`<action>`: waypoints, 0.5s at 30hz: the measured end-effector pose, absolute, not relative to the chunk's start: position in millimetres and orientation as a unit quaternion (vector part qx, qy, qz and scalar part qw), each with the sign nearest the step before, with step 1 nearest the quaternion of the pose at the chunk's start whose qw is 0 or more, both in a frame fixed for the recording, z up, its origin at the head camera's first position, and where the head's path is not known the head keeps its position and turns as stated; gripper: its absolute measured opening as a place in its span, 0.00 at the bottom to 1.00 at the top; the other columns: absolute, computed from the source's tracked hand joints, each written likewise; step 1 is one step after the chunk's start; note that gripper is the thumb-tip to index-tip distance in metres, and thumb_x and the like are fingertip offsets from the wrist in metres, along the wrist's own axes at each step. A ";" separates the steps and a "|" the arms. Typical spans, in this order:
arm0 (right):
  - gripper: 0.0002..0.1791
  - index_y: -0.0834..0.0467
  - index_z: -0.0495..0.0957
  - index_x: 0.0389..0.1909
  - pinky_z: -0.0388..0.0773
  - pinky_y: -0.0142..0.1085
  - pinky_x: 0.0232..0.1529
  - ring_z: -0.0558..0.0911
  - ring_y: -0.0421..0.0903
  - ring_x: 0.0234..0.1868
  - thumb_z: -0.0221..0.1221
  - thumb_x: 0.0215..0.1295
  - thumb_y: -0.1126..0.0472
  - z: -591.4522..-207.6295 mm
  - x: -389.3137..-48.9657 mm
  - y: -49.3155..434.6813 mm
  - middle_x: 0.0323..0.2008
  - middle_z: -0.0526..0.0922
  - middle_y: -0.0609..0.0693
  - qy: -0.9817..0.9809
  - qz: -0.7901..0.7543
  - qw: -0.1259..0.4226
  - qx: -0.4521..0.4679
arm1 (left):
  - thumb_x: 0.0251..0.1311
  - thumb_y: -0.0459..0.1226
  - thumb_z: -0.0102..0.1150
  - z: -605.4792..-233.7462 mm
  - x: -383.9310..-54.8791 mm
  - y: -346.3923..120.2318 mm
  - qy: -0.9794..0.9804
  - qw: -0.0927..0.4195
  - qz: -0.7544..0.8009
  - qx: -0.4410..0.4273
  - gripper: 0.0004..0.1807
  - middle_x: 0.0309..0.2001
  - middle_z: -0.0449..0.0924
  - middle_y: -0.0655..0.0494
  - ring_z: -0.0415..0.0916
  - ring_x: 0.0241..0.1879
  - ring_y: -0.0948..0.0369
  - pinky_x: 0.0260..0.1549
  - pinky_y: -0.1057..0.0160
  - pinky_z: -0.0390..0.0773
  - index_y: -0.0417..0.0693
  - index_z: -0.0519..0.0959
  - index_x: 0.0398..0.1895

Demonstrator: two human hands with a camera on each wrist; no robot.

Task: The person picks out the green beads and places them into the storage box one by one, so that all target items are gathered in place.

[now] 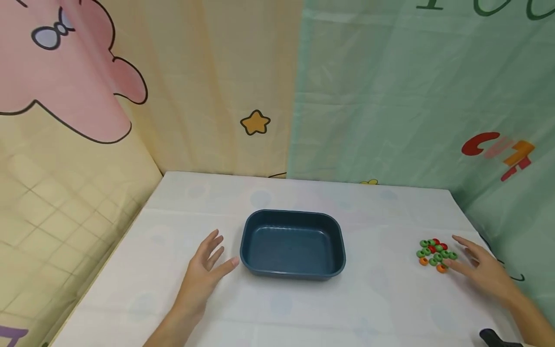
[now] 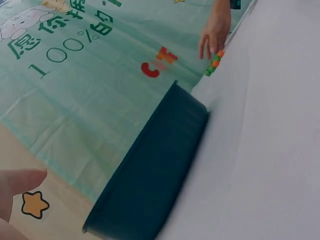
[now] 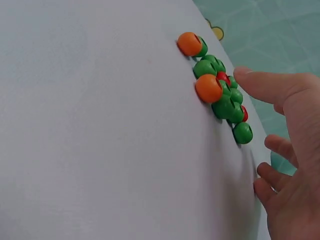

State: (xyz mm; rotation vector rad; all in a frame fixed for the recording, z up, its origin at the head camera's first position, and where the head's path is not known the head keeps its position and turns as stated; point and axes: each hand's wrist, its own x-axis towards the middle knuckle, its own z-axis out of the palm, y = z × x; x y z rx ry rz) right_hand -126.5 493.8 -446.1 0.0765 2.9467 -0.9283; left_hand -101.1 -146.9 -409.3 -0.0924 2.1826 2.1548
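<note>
Green, red + orange beads (image 1: 438, 257) lay clustered nr the R edge of the white tabletop (image 1: 373, 303), well apart from the dark blue tray (image 1: 295, 246), which sat abt mid-tabletop, upright. My R hand (image 1: 482, 269) was just beside the beads, fingers (image 3: 281, 148) loosely spread w/ a slight bend, thumb tip right by the pile; couldn't tell if it touched. L hand (image 1: 204, 270) hovered just beside the tray's L side, fingers apart + unclenched, thumb pointing at the rim
</note>
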 end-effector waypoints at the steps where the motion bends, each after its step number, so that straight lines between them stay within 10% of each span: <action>1: 0.48 0.70 0.50 0.78 0.61 0.41 0.73 0.56 0.82 0.68 0.61 0.75 0.46 -447.0 -125.9 495.5 0.71 0.51 0.82 0.954 -0.297 0.027 0.030 | 0.63 0.34 0.72 -413.1 -101.4 -142.8 0.699 0.040 0.712 -0.041 0.50 0.79 0.53 0.45 0.51 0.78 0.45 0.70 0.47 0.61 0.48 0.52 0.82; 8: 0.45 0.73 0.58 0.73 0.56 0.72 0.62 0.55 0.82 0.68 0.60 0.75 0.43 -455.4 -119.4 502.2 0.70 0.54 0.82 0.950 -0.305 0.030 0.069 | 0.62 0.32 0.72 -438.8 -99.7 -114.9 0.649 0.059 0.754 -0.079 0.49 0.78 0.55 0.40 0.52 0.78 0.45 0.67 0.56 0.65 0.39 0.52 0.81; 11: 0.42 0.72 0.63 0.71 0.61 0.53 0.72 0.57 0.81 0.68 0.61 0.74 0.42 -457.7 -119.3 503.3 0.70 0.57 0.80 0.951 -0.298 0.030 0.070 | 0.63 0.31 0.71 -445.2 -100.6 -109.5 0.642 0.053 0.761 -0.079 0.47 0.79 0.54 0.41 0.52 0.78 0.47 0.66 0.58 0.66 0.38 0.53 0.81; 15: 0.40 0.73 0.64 0.69 0.58 0.50 0.74 0.58 0.81 0.68 0.62 0.74 0.44 -458.6 -122.5 502.4 0.69 0.59 0.79 0.953 -0.298 0.019 0.055 | 0.65 0.30 0.68 -449.6 -102.1 -107.6 0.633 0.045 0.769 -0.070 0.43 0.79 0.55 0.44 0.55 0.77 0.49 0.65 0.62 0.68 0.40 0.56 0.80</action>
